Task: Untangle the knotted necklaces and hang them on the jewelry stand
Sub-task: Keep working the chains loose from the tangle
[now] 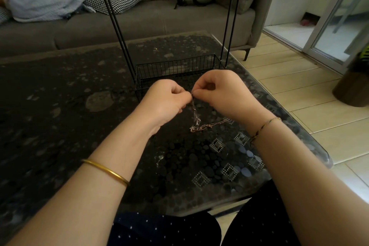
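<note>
Above the dark, pebble-patterned glass table, the left hand and right hand meet fingertip to fingertip, both pinching the thin, knotted metal necklace chains, which trail down onto the tabletop just near of the black wire jewelry stand.

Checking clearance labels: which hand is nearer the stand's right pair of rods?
Right. The right hand is just before the foot of the rods, at a corner of the basket; the left hand is further left, before its front rim.
</note>
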`<state>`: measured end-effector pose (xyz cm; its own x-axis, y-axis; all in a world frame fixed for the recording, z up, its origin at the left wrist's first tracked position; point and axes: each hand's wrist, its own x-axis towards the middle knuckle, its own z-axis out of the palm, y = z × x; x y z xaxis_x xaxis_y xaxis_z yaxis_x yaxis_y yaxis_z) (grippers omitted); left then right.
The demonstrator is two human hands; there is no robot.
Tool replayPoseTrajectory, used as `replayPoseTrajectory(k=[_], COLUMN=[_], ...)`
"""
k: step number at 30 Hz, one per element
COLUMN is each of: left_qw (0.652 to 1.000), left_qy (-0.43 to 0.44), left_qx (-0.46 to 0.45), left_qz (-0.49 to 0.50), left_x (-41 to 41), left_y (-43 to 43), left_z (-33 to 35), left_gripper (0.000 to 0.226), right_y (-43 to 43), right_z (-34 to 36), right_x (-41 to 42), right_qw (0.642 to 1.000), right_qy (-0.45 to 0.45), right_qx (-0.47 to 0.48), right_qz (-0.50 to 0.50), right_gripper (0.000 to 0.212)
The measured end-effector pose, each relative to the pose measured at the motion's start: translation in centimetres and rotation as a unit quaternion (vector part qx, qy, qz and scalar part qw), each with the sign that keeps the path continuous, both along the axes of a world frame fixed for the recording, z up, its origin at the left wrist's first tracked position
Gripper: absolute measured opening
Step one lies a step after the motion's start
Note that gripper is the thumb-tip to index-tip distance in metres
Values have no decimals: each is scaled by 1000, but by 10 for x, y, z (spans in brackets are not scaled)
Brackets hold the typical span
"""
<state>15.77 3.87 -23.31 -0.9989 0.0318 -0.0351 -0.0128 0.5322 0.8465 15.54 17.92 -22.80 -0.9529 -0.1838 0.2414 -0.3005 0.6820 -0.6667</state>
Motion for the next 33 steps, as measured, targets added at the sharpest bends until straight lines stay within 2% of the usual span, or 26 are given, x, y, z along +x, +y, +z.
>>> replayPoseTrajectory(k=[3, 4, 6, 9, 12, 14, 16, 17, 19, 21, 22, 23, 24, 26, 28, 30, 33], left_qw=[998, 997, 998, 998, 994, 986, 983, 988, 997, 977, 964, 961, 970, 993, 997, 992, 985], left_qy=[61, 70, 68, 48, 68, 103, 134, 131, 57, -62, -104, -123, -119, -67, -18, 20, 90], left_qx=[-28, -31, -18, -14, -67, -117, -116, -83, 46, 199, 244, 248, 213, 86, -16, -79, -120], left_qz=[10, 9, -1, -34, -62, -64, -46, -29, 11, 37, 33, 17, -4, -45, -76, -96, -80], left_x=[0, 0, -3, -4, -3, -1, -1, -1, -1, 0, 1, 2, 1, -2, -3, -2, -1], left_y=[1, 1, -1, -2, 1, 3, 5, 6, 7, 5, 4, 2, 1, 0, 2, 4, 5], left_z=[1, 1, -1, -1, 0, 2, 1, 1, 2, 6, 8, 8, 7, 3, 3, 4, 6], left_gripper=[2, 8, 18, 23, 23, 22, 21, 19, 14, 16, 17, 16, 15, 13, 15, 17, 14], right_y=[0, 0, 0, -1, -3, -4, -3, -3, -1, -1, -1, -2, -1, -1, 0, 0, 1], right_z=[0, 0, -1, 0, -1, -1, 0, 1, 3, 4, 5, 6, 6, 6, 4, 3, 2], right_x=[0, 0, 0, 0, 1, 2, 2, 3, 5, 6, 6, 6, 5, 4, 4, 4, 3], right_qw=[999, 999, 999, 997, 992, 992, 993, 992, 991, 991, 992, 992, 992, 991, 990, 988, 978], right_qy=[-30, -35, -37, -46, -76, -91, -106, -116, -130, -125, -121, -117, -114, -113, -121, -131, -157], right_qx=[-30, -31, -34, -65, -96, -84, -57, -46, -36, -36, -41, -51, -62, -76, -79, -84, -136], right_qz=[4, 3, -4, -19, -24, -23, -9, 1, 19, 23, 19, 12, 4, -3, -2, -1, 5], right_gripper=[6, 6, 5, 4, 8, 7, 7, 8, 12, 15, 15, 14, 15, 15, 14, 13, 14])
